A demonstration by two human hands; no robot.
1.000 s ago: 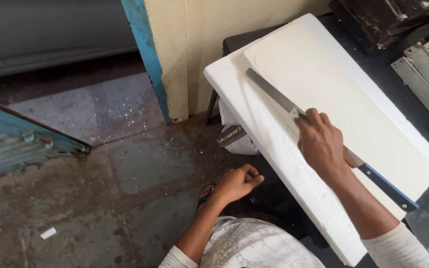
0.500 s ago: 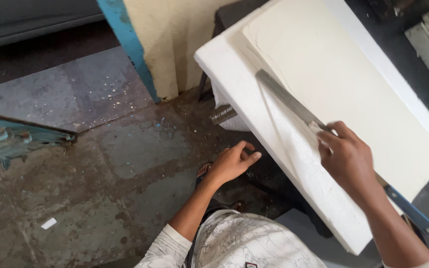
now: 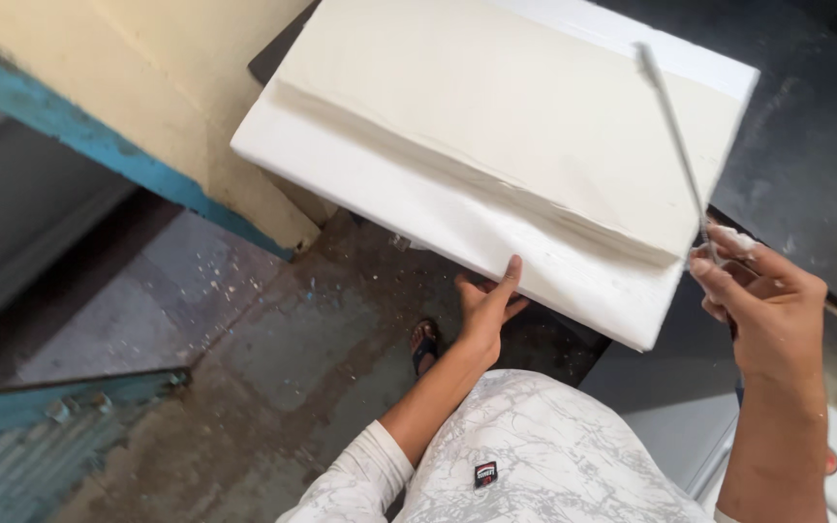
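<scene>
At far left we see a ribbed blue metal panel (image 3: 46,441) low in the corner, and beside it a stained concrete floor (image 3: 244,358) speckled with white flecks, which offers the widest open room in the view. Above the floor rises a cream wall (image 3: 147,92) edged by a slanting blue strip (image 3: 99,145); its corner stands just beside the near left corner of the thick white paper stack (image 3: 496,145). The stack lies on a dark work surface (image 3: 806,145) and overhangs it toward us, so that its long front edge runs diagonally from upper left to lower right, with free space beneath. We find our left hand (image 3: 484,308) under that edge near its middle, the fingers spread and the thumb pressed up against the stack's white side face; it grips nothing. Below it a sandalled foot (image 3: 425,344) rests on the floor, and our marbled white shirt (image 3: 535,455) fills the lower centre. The stack looks clean and matte, with an upper block of sheets set back from the lower one, leaving a stepped, slightly ragged ledge along the front. At right, our right hand (image 3: 762,310) is closed around the lower end of a long thin metal blade (image 3: 675,145), which slants up and left over the stack's right end. This hand sits just past the stack's right corner, close to it; whether it touches we cannot tell.
</scene>
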